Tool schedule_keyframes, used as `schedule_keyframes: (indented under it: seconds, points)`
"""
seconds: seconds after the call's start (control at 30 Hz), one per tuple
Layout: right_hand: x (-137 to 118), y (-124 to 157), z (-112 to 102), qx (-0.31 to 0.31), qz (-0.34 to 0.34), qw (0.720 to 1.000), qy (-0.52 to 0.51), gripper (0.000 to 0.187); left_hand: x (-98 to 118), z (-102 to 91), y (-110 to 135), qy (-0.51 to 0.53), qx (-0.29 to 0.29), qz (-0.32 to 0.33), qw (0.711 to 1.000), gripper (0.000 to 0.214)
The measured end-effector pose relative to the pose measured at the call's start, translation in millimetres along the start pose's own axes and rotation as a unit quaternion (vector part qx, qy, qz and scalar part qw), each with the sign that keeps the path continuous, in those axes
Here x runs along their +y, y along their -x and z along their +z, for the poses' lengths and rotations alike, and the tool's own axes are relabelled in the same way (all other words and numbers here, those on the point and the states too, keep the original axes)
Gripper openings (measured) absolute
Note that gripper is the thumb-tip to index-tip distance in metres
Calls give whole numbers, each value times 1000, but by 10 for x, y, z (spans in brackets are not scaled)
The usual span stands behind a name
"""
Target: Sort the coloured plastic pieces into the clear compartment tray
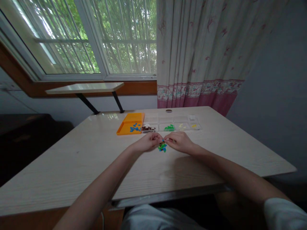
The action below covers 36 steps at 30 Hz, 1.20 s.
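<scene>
Gripping green-blue cluster (162,147), both hands (179,141) pinched; beyond, orange tray (123,128) holding blue bits (135,128), beside clear compartment box (165,120).

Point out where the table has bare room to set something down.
On the table: left, between left forearm, orange tray and left edge; right, between clear tray, right forearm and right edge. The middle is crowded with both trays and the held green-blue piece.
</scene>
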State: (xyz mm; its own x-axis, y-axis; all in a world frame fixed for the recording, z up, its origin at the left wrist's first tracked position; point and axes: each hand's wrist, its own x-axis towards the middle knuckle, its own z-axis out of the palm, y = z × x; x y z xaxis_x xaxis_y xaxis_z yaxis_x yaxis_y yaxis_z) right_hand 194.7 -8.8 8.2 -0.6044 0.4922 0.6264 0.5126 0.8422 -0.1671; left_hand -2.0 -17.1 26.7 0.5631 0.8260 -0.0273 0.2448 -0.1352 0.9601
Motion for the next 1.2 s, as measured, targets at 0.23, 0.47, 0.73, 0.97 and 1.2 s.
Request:
schedule_keyframes:
  seconds: [0.23, 0.47, 0.73, 0.97, 1.2]
  points:
    - [-8, -3, -24, 14, -13, 1000, 6, 15, -22, 14, -2, 71, -25, -8, 997, 43]
    - [-37, -18, -56, 23, 9, 999, -25, 14, -23, 23, -17, 76, 26, 4, 997, 36]
    - [-60, -22, -50, 49, 69, 993, -79, 12, 22, 109, -45, 63, 115, 39, 991, 29]
    - [-55, -15, -28, 55, 72, 993, -82, 11, -41, 159, -85, 41, 155, 58, 985, 31]
    - [-54, -27, -40, 51, 84, 991, -88, 12, 18, 141, -67, 33, 165, 59, 984, 33]
